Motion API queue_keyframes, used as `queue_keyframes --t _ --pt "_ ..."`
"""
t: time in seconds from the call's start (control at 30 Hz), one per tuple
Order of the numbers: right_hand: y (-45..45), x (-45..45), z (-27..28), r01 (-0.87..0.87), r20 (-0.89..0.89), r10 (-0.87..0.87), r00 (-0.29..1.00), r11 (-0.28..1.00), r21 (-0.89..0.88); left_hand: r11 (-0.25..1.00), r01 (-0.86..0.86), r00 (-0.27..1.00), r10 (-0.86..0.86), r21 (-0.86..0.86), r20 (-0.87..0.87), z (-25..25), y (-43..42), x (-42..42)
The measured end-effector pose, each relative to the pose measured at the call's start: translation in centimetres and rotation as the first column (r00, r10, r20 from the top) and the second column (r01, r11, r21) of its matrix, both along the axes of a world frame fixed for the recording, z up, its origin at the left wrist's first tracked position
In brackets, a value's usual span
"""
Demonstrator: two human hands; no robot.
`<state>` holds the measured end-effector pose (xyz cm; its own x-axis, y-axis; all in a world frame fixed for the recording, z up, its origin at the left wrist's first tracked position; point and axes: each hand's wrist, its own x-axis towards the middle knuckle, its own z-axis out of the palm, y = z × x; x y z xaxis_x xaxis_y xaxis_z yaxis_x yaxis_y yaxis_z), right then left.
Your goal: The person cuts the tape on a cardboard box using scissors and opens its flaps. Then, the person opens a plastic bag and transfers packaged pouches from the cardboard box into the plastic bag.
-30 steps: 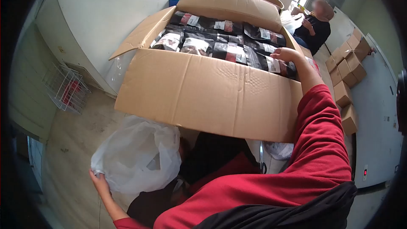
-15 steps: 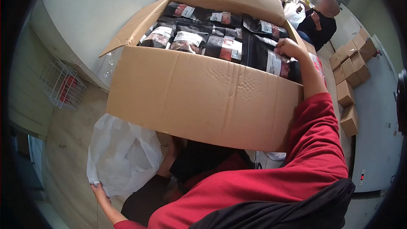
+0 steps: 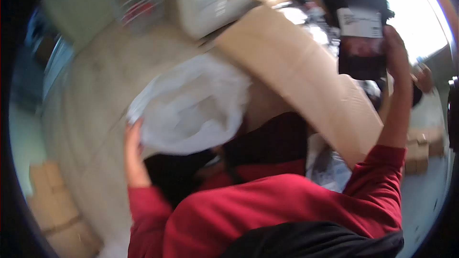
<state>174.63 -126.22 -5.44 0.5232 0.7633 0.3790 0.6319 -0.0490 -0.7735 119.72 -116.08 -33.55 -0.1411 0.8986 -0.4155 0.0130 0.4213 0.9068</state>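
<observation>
Head view, motion-blurred. Right hand (image 3: 398,55) clamped on the side edge of a flat black rectangular pouch with white printed label and reddish window (image 3: 359,31); pouch is up in the air, in front of the far part of an open brown cardboard box (image 3: 301,67). More packs (image 3: 315,31) show inside the box, too blurred to read. Left hand (image 3: 135,136) closed on the rim of a white translucent plastic bag (image 3: 224,79), mouth spread wide, near side of box. White wire basket (image 3: 143,7), red item inside, beyond the bag. Brown cardboard cartons (image 3: 55,196) stacked lower left.
</observation>
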Motion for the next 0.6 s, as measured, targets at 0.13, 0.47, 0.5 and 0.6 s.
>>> queue_keyframes --t 0.13,0.47,0.5,0.6 --pt "4.8 -10.3 -6.8 -0.3 -0.297 0.25 0.922 0.944 -0.136 0.991 -0.091 0.989 0.101 0.097 -0.11 -3.3 0.6 -1.1" --pt "10.7 -25.9 -30.4 -0.782 -0.784 0.206 0.585 0.4 -0.479 0.95 -0.1 0.98 0.144 0.295 -0.134 -4.3 0.7 -1.6" --pt "11.8 -26.0 -33.0 -0.819 -0.817 0.195 0.542 0.34 -0.462 0.952 -0.105 0.978 0.151 0.287 -0.143 -4.5 0.5 -1.6" --pt "16.9 -27.7 -39.1 -0.85 -0.854 0.111 0.508 0.223 -0.476 0.972 0.06 0.943 0.019 0.227 -0.332 -7.4 1.0 -0.5"
